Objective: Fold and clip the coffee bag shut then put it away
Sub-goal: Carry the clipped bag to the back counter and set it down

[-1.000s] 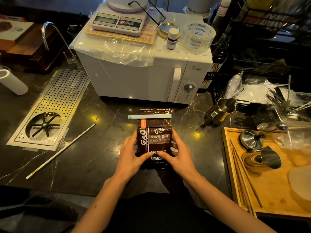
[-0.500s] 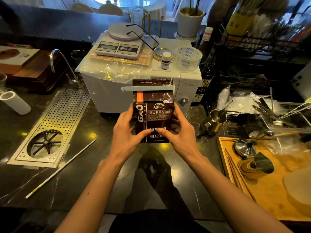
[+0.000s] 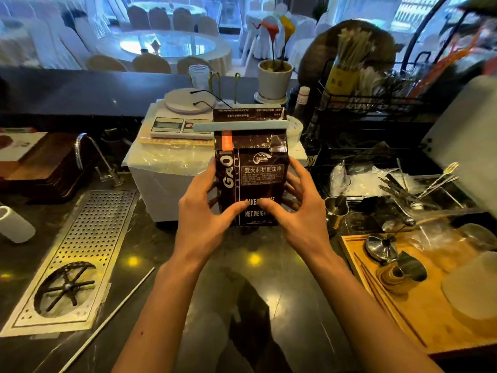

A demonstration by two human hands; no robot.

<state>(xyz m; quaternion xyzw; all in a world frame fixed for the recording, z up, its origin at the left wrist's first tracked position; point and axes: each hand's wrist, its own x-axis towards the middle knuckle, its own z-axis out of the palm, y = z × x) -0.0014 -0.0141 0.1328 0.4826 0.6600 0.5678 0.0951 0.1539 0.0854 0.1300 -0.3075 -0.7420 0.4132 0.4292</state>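
A dark brown coffee bag [image 3: 252, 160] with white lettering is held upright in the air, above the black counter and in front of the white microwave [image 3: 166, 181]. A pale blue clip [image 3: 240, 126] runs across its folded top, sticking out on both sides. My left hand [image 3: 201, 211] grips the bag's left side and my right hand [image 3: 298, 208] grips its right side, both thumbs pressed on the front near the bottom.
A kitchen scale [image 3: 180, 117] sits on the microwave. A perforated metal drip tray [image 3: 88, 238] and a thin rod [image 3: 107, 319] lie at left. A small steel pitcher [image 3: 336, 211], a wooden tray [image 3: 419, 313] with tools and a wire rack [image 3: 376, 103] stand at right.
Both hands have lifted the clipped bag off the counter and raised it in front of the microwave. The view has tilted up towards the back of the counter.
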